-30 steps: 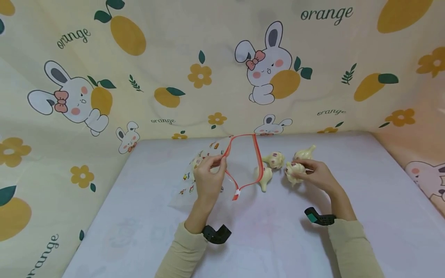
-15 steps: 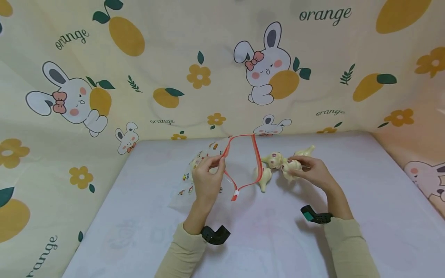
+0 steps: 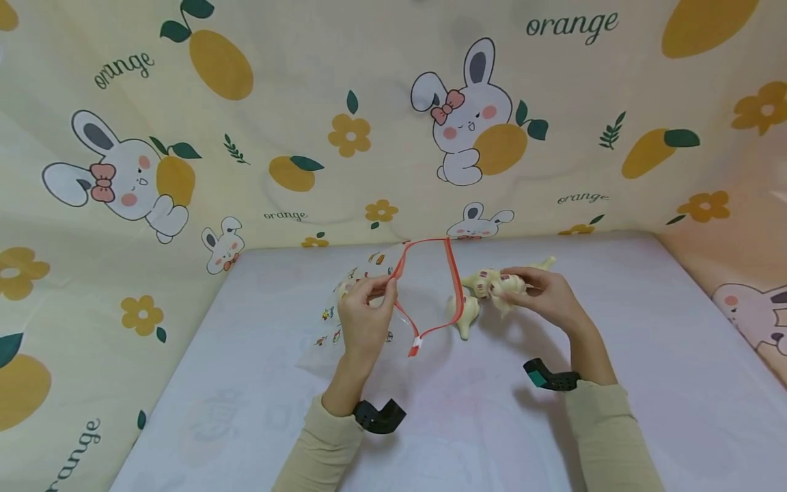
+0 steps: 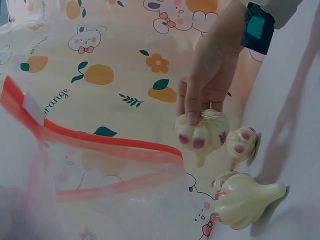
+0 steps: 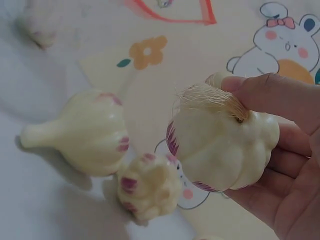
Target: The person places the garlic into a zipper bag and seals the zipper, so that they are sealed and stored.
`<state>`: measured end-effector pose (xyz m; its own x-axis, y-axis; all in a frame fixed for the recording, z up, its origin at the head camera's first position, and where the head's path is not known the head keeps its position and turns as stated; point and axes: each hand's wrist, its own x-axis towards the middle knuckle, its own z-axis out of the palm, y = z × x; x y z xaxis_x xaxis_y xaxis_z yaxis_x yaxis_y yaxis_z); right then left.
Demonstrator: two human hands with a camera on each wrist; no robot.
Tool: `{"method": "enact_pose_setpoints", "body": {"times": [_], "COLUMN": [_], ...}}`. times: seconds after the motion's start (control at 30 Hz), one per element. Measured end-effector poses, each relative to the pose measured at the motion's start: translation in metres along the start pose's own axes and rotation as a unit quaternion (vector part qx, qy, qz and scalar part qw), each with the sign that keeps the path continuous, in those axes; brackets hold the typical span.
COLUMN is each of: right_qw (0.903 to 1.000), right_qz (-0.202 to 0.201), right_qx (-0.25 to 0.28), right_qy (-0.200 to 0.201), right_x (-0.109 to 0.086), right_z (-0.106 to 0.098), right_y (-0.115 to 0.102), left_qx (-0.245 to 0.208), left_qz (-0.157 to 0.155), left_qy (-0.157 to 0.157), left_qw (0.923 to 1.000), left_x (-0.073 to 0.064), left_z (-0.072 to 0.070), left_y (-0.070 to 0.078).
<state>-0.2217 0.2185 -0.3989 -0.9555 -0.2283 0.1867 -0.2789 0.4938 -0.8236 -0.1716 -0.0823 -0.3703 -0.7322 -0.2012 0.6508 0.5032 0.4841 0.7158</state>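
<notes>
My left hand (image 3: 367, 311) pinches the rim of a clear zip bag (image 3: 332, 342) printed with small coloured pictures. Its red-edged mouth (image 3: 456, 280) stands wide open toward the right. Through the plastic a pale bulb (image 5: 41, 22) shows dimly in the right wrist view. Thumb and fingers of my right hand (image 3: 553, 304) grip a garlic bulb (image 5: 220, 142), cream with purple marks and a tuft of dry roots, raised above the table in the left wrist view. Beside the bag's mouth lies one garlic bulb (image 3: 466, 318); another bulb (image 3: 481, 281) lies just behind it.
A further garlic bulb (image 3: 549, 262) is mostly hidden behind my right hand. The white table (image 3: 455, 424) ends at a patterned cloth backdrop (image 3: 344, 184) with rabbits and oranges. Black wrist cameras (image 3: 380, 417) sit on both wrists.
My right hand has carried its garlic bulb left and slightly up, closer to the bag's mouth. The left hand keeps its pinch on the bag's rim, nearly still.
</notes>
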Motion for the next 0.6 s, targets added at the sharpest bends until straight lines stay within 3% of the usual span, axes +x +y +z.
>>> {"method": "enact_pose_setpoints", "body": {"times": [0.6], "right_qw": [0.9991], "right_qz": [-0.001], "right_qx": [0.04], "right_qy": [0.016], "right_x": [-0.002], "right_z": [0.002], "right_y": [-0.027], "left_qx": [-0.01], "left_qz": [-0.008], "left_qy": [-0.003], "left_qw": [0.9999], "left_x": [-0.001], "left_z": [0.0], "left_y": [-0.001]}}
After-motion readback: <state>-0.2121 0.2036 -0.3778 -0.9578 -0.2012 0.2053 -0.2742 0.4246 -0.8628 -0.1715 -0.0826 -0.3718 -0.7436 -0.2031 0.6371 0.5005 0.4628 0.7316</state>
